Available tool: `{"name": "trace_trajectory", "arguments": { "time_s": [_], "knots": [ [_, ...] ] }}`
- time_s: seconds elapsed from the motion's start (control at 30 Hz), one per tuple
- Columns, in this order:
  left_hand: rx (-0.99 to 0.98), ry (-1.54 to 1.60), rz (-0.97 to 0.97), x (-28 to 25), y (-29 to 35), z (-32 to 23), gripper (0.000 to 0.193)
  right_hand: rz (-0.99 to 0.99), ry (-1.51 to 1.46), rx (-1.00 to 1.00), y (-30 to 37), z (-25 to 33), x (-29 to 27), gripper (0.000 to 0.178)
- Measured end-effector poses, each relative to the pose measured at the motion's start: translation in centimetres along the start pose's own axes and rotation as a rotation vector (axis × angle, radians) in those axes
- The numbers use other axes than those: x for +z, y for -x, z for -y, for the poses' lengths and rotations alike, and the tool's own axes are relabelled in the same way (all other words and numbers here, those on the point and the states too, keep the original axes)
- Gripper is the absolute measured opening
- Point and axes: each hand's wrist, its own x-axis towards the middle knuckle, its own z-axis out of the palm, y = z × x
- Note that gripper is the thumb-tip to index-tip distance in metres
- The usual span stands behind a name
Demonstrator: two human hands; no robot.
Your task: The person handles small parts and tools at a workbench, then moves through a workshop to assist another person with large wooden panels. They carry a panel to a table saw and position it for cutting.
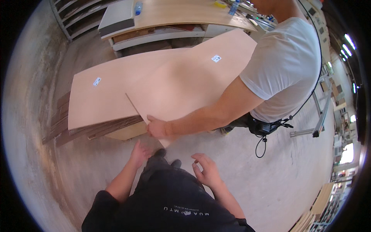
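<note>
1. The panels (181, 89) were pale pinkish beige.
2. Their labels (216, 58) were white with dark marks.
3. The wearer's shirt (166, 189) was black with white print.
4. The co-worker's shirt (291, 58) was white.
5. The tabletop (174, 13) was light tan.
6. The floor (270, 178) was grey.

Items in view, by number.
People, two: the wearer (162, 193) and a co-worker (290, 58). Hands, three: the wearer's left hand (141, 153) and right hand (207, 170), plus the co-worker's hand (157, 128). Broad pale panels with faces exposed, two: a lower panel (116, 69) and an upper panel (193, 85) (the darker sheets (116, 126) stacked beneath overlap too closely to be counted). White labels, two: left label (97, 81), right label (216, 58). Bottles, two: left bottle (138, 7), right bottle (234, 7). One each: pale workbench (177, 13), grey block (118, 15), yellow object (220, 4). The wearer's shoes, two: left shoe (160, 152), right shoe (176, 163).
</note>
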Motion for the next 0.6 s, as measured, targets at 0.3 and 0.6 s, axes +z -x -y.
{"name": "trace_trajectory", "arguments": {
  "time_s": [0.3,0.6],
  "knots": [
    [0.130,0.220,-0.237,0.3,-2.1,-1.1,0.069,0.006,0.056,0.010,1.3,-0.8,1.5,0.028],
    [0.334,0.254,-0.821,-9.2,-1.6,-4.7,0.060,0.160,0.086,0.122,2.4,-0.6,4.2,0.023]
  ]
}}
